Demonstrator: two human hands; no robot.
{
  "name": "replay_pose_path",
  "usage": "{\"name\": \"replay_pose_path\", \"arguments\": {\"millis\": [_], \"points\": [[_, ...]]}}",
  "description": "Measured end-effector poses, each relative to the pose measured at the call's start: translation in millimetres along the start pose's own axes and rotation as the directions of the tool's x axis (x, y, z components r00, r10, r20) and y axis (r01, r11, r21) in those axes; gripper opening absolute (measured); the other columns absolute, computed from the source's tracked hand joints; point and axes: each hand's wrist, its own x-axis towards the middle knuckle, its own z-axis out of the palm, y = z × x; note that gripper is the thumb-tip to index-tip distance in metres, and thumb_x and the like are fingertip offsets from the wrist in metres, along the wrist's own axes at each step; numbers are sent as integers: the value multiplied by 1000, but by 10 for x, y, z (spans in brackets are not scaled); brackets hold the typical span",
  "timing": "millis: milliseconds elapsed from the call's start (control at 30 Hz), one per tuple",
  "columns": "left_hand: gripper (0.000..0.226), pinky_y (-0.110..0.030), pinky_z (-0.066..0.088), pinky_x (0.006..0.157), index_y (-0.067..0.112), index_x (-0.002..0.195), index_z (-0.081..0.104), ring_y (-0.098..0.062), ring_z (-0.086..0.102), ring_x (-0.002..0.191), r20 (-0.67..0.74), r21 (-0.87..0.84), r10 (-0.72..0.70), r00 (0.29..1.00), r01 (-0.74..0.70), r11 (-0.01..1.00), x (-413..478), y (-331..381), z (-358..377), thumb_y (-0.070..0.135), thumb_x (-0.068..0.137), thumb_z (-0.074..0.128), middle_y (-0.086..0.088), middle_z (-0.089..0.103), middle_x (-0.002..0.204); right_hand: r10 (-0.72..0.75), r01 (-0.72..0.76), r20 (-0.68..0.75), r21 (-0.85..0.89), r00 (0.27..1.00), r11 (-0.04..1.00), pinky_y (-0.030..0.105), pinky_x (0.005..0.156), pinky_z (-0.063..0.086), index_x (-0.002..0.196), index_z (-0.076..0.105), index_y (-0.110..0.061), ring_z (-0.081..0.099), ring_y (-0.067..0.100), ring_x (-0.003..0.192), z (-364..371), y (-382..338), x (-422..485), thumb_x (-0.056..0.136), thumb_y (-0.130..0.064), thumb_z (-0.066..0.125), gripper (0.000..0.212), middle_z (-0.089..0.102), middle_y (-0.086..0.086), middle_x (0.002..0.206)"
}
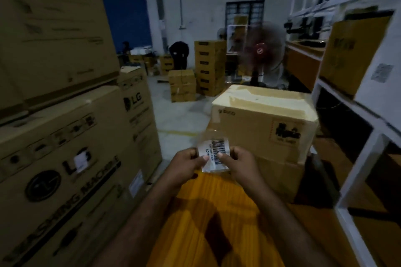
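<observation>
A small white barcode label (214, 151) on a clear film backing is held up at chest height in front of me. My left hand (186, 166) pinches its left edge between thumb and fingers. My right hand (238, 163) pinches its right side, thumb pressed on the barcode. Just beyond the label stands a taped cardboard box (264, 123), set on top of another carton (280, 176). My yellow garment fills the bottom centre.
Tall washing-machine cartons (65, 158) are stacked close on the left. A white metal rack (360, 158) with a box runs along the right. A pedestal fan (263, 52) spins behind the box. Further carton stacks (209, 67) and a bent-over person (179, 54) stand on the grey floor beyond.
</observation>
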Motion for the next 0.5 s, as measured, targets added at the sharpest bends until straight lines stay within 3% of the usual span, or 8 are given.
{"name": "replay_pose_path", "arguments": {"millis": [133,300,433,500], "points": [[23,-30,46,59,2,86,69,-19,58,62,-183,-14,-52,982,50,999,-382,-237,-368,22,95,64,-13,69,72,34,-44,189,46,981,998,49,82,59,103,71,-16,73,20,89,449,91,-92,93,-16,65,11,76,5,97],[18,-15,45,41,5,80,64,-5,59,45,-467,-115,-124,876,79,990,-956,-474,-682,0,95,58,1,67,55,36,-72,428,69,903,995,46,81,60,102,72,-14,74,21,88,1097,126,-302,95,-10,62,13,76,6,98],[11,-18,50,48,8,85,66,-3,64,51,-587,-162,-198,785,126,979,-1472,-753,-984,4,94,62,-7,71,74,57,-99,579,41,814,994,28,67,59,108,69,-14,73,15,84,1511,36,-618,96,-4,57,19,75,3,98],[5,-25,53,59,10,90,69,-12,66,64,-619,-181,-243,747,165,969,-1767,-895,-1112,9,93,65,-13,74,85,73,-95,629,0,774,996,31,68,60,110,68,-13,74,16,85,1700,1,-805,95,-4,59,20,75,5,99]]}}
